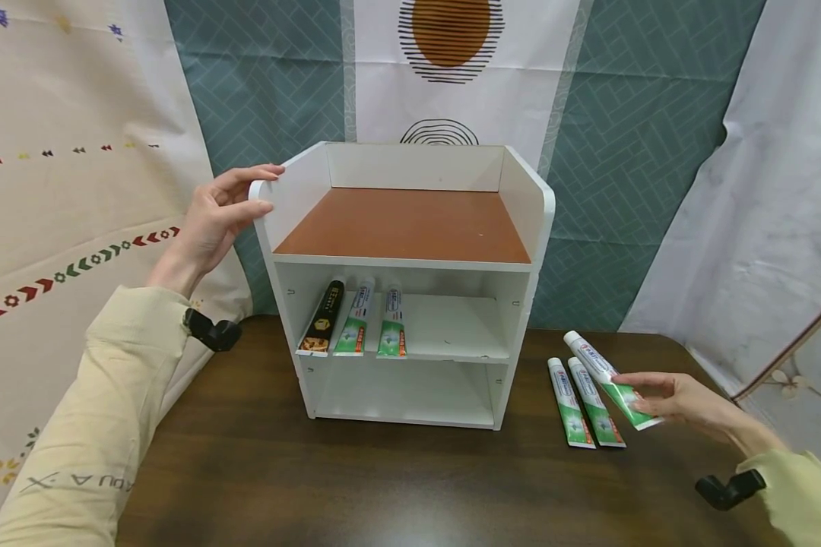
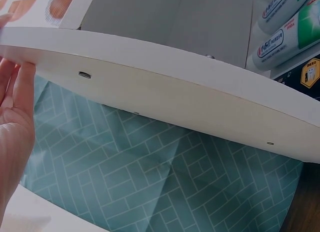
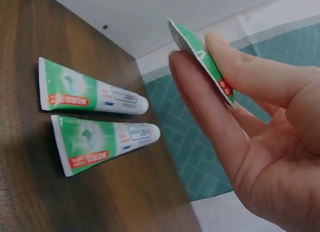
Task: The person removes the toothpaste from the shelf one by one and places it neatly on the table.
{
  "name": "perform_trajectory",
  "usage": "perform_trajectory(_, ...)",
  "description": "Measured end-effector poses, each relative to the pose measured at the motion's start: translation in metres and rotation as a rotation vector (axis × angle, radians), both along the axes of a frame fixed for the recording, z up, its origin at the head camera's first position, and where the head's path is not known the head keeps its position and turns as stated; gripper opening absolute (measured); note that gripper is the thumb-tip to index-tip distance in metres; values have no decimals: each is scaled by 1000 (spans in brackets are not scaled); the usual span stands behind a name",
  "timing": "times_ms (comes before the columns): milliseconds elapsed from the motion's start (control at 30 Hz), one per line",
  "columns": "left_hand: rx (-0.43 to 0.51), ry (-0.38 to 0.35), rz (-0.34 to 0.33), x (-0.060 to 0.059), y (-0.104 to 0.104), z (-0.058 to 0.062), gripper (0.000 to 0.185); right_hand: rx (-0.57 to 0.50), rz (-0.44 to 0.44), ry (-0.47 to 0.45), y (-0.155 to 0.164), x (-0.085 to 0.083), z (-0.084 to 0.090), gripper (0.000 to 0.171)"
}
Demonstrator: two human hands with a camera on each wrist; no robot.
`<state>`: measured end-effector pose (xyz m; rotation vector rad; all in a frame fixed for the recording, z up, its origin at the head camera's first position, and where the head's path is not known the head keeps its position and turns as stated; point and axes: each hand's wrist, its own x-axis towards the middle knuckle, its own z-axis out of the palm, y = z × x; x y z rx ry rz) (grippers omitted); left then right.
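My right hand [image 1: 684, 406] pinches a green and white toothpaste tube [image 1: 605, 374] by its flat end, thumb on one face and fingers on the other. In the right wrist view that tube [image 3: 202, 59] shows edge-on, above two similar tubes [image 3: 92, 86] lying side by side on the table. My left hand [image 1: 215, 213] grips the upper left edge of a white shelf unit [image 1: 404, 266], thumb inside and fingers over the side panel. On the unit's middle shelf lie a black tube [image 1: 323, 317] and two green and white tubes [image 1: 356, 317], caps toward the back.
The shelf unit has a brown top board [image 1: 410, 224] with raised sides, and a lower compartment [image 1: 404, 391]. It stands on a dark wooden table [image 1: 383, 486]. Patterned cloths [image 1: 267, 83] hang behind and at both sides. A framed panel [image 1: 800, 365] leans at the right.
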<state>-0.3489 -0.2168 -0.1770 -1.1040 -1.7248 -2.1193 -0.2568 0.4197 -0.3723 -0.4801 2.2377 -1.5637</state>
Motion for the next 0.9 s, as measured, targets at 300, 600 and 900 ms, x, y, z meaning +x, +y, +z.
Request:
perform_trajectory(300, -10, -1, 17, 1, -1, -1, 32, 162, -253, 37, -4, 7, -16, 50)
perform_trajectory(600, 1, -2, 10, 1, -1, -1, 32, 169, -309, 41, -4, 6, -29, 51)
perform_trajectory(900, 0, -5, 4, 1, 0, 0, 32, 178, -334, 39, 1, 3, -45, 51)
